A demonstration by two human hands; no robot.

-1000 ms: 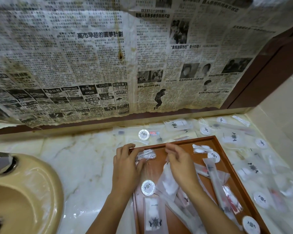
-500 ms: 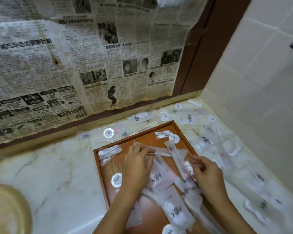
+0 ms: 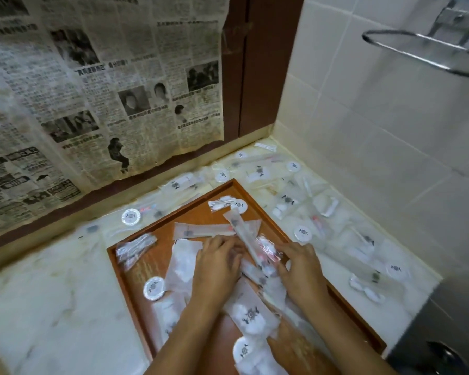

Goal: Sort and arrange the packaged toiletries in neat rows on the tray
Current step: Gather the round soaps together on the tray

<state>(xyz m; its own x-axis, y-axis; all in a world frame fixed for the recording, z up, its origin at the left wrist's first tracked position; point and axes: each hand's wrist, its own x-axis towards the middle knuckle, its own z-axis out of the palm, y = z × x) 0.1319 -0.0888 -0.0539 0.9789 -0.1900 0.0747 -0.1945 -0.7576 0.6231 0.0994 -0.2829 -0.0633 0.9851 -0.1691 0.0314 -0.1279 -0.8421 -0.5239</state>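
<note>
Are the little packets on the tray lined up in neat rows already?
No, the packets lie overlapping in a jumbled pile on the tray under both hands.

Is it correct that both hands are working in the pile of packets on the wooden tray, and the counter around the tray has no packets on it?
Not quite. The head view shows both the left hand and right hand in the pile on the wooden tray, but the counter is not bare: many packets and round white packs lie scattered behind and to the right of the tray.
</note>
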